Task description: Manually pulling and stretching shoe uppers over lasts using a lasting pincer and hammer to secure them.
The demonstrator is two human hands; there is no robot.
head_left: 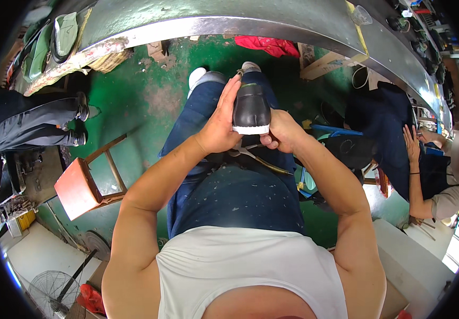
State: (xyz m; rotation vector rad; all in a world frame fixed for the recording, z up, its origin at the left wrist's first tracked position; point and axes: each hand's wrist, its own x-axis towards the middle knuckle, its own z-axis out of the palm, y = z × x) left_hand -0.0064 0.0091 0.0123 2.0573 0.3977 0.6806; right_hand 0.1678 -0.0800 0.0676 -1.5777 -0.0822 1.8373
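Observation:
Between my hands, over my lap, is a black shoe [251,109] with a white sole edge; its rounded end faces me. My left hand [223,118] lies along the shoe's left side, fingers stretched out and palm pressed to it. The fingers of my right hand [285,131] curl at the lower right of the shoe, near the white edge. Together the two hands hold the shoe up. Below it, a metal hand tool with long handles [264,161] rests on my dark blue apron [232,202]; part of it is hidden.
A metal-edged bench [208,25] curves across the front, with green shoe parts [64,34] at its left. A red-topped stool [75,190] lies on the green floor. Another person's legs [43,119] are at left; a co-worker [426,159] sits at right. A fan [54,290] stands lower left.

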